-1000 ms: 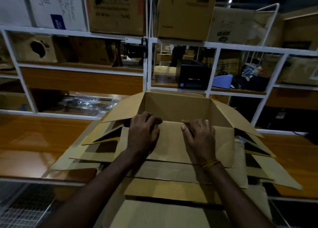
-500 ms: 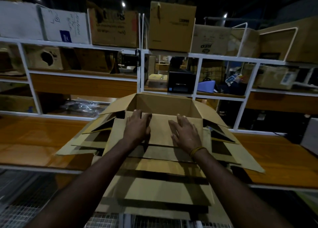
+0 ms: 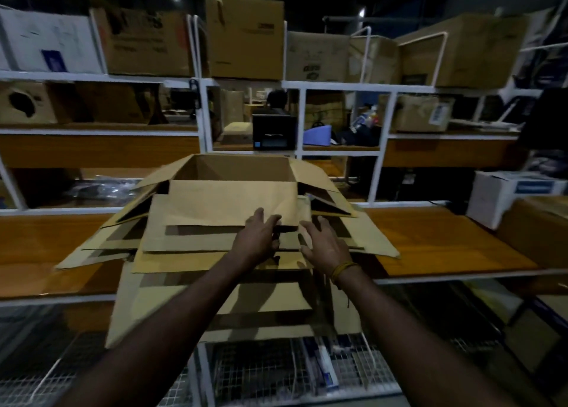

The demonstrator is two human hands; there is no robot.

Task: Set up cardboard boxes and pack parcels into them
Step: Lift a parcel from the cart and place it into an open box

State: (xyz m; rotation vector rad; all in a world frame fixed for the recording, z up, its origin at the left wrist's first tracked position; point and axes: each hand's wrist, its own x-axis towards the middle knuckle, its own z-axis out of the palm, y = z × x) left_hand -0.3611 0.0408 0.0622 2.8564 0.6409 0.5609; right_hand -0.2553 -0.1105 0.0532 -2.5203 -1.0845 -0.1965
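matt brown cardboard box on a glossy wooden bench; white-painted metal shelving.

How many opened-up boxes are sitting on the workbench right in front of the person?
1. A single open box sits on top of the pile of flat cardboard, just beyond both hands. More could be hidden outside the view.
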